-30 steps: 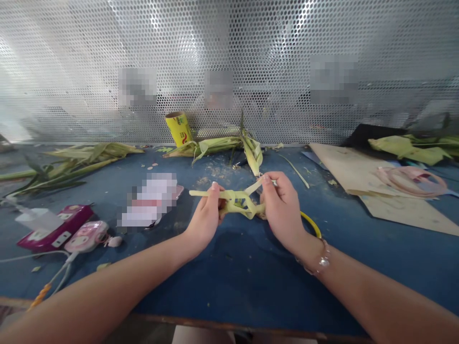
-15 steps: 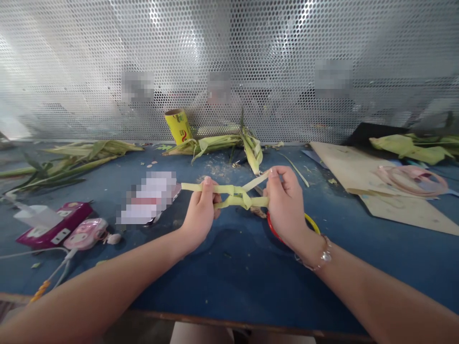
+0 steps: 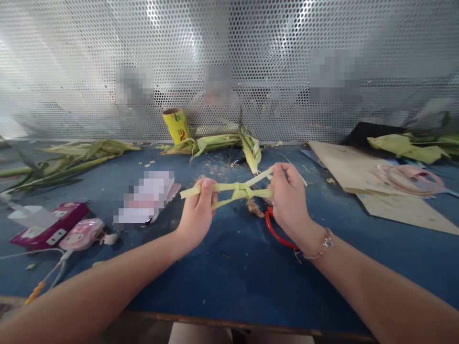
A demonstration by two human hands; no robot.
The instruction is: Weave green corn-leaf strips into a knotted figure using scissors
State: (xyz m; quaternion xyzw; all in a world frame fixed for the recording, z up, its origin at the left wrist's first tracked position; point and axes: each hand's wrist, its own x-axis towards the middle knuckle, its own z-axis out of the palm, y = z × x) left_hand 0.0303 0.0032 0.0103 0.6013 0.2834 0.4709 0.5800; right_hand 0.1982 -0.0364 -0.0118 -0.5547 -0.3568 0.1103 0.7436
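Pale green strips of corn husk (image 3: 242, 189) cross in a knot held in the air between my hands. My left hand (image 3: 199, 205) is closed on the strips' left ends, thumb on top, with one tip sticking out to the left. On the other side, my right hand (image 3: 289, 196) pinches one raised strip between thumb and forefinger. Its other fingers curl round a lower strip. Red-handled scissors (image 3: 278, 233) lie on the table partly under my right hand, their blades mostly hidden. A dried brown scrap (image 3: 255, 208) lies below the knot.
Corn husks (image 3: 215, 143) and a yellow tube (image 3: 176, 125) stand along the perforated metal screen (image 3: 229, 57). A phone (image 3: 150, 198), a purple power strip (image 3: 53, 224) and a pink charger case (image 3: 82, 234) are on the left. Cardboard (image 3: 358, 181) with a coiled pink band (image 3: 409, 180) lies right.
The loose crossing between the strips has drawn into a smaller, tighter knot as both hands pull apart slightly. More of the scissors' red handle shows.
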